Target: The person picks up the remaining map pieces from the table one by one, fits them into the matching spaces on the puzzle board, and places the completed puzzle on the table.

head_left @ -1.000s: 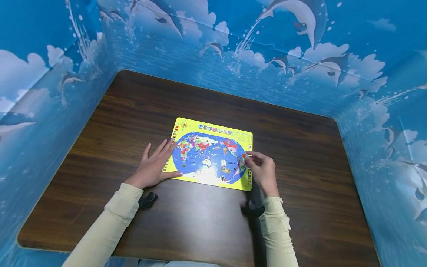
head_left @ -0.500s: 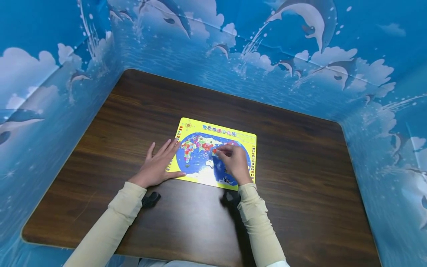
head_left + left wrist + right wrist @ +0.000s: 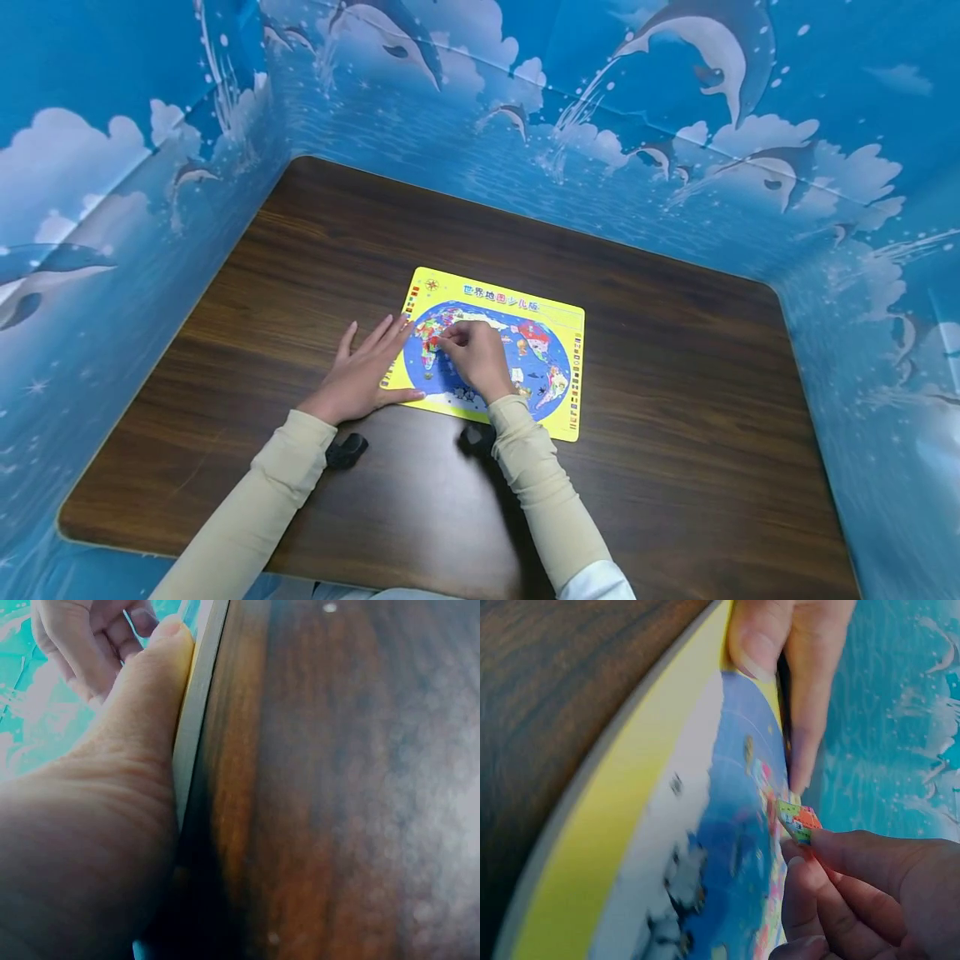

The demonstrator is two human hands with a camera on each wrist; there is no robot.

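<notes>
A yellow-bordered world map puzzle board lies on the table, with Chinese lettering along its top. My left hand rests with spread fingers on its left border; in the left wrist view the thumb lies along the board's edge. Over the map's left part is my right hand, pinching a small puzzle piece between thumb and fingertips. Orange, green and yellow patches show on the piece in the right wrist view, where it is tilted close over the map's coloured land areas. The hand covers the map's middle in the head view.
The dark wood-grain table extends around the board on all sides. Blue dolphin-print sheeting rises along its back and sides. A black wrist camera sits at the left cuff.
My right hand has carried the puzzle piece leftward, from the map's right edge across the middle to its left part. The left hand has stayed on the border; the head view has shifted slightly.
</notes>
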